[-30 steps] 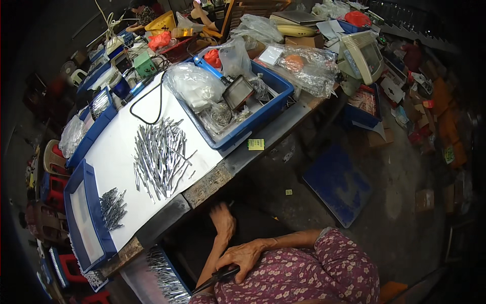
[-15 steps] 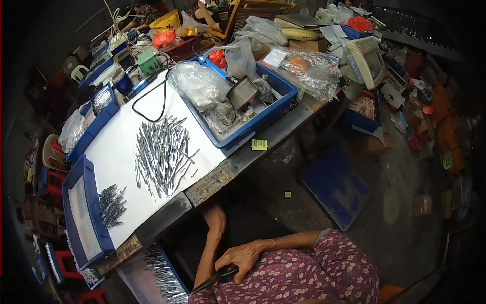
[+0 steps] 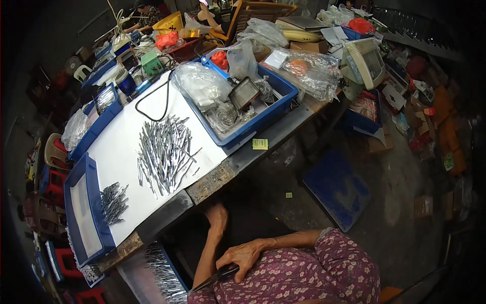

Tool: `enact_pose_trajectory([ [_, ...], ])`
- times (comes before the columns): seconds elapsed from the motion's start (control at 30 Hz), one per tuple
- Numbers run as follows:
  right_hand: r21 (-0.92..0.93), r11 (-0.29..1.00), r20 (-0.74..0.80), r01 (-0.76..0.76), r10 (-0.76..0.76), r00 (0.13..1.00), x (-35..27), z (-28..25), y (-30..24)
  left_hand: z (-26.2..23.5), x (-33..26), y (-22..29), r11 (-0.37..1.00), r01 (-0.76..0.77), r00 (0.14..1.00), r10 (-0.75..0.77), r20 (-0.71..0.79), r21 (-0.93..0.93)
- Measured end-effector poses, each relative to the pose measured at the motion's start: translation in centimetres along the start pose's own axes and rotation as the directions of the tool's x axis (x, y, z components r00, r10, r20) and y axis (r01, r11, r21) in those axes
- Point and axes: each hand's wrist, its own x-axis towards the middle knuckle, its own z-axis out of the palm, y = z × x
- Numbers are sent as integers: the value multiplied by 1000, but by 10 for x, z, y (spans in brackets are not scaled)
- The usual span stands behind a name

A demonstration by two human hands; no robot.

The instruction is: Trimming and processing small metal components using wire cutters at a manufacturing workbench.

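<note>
My right hand rests on my lap over the purple flowered cloth, shut on a dark-handled tool that points down-left. My left hand reaches up into the shadow under the worktable's front edge; its fingers are lost in the dark. A large heap of thin grey metal pieces lies on the white sheet above the left hand. A smaller heap sits beside a shallow blue tray. A bin of similar metal pieces stands below the table, left of my arm.
A blue crate holds plastic bags and a small dark box. A black cable loops across the sheet. On the floor lie a blue board and cardboard scraps. An old monitor, further blue bins and plastic stools crowd the surroundings.
Only the view shifts a little. Both hands stay where they were and the tool stays in the right hand.
</note>
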Motion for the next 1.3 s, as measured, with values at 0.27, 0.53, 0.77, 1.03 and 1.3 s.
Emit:
enact_pose_trajectory([
  [0.27,-47,997,-89,58,-62,994,-6,-2,6,-77,-15,74,968,-194,978,204,47,-158],
  [0.53,75,995,-58,58,-54,997,-10,-8,-3,-92,-27,81,831,-136,913,317,258,-540],
  [0.77,-9,999,-54,33,-34,998,-9,-6,0,-50,5,35,977,-195,980,192,-48,-84],
  [1.03,-8,999,-122,34,-35,992,-17,-8,-5,-37,16,49,977,-206,978,207,-6,50],
  [1.3,28,997,-166,74,-68,984,-22,-5,1,-60,-3,87,901,-363,887,412,208,-238],
])
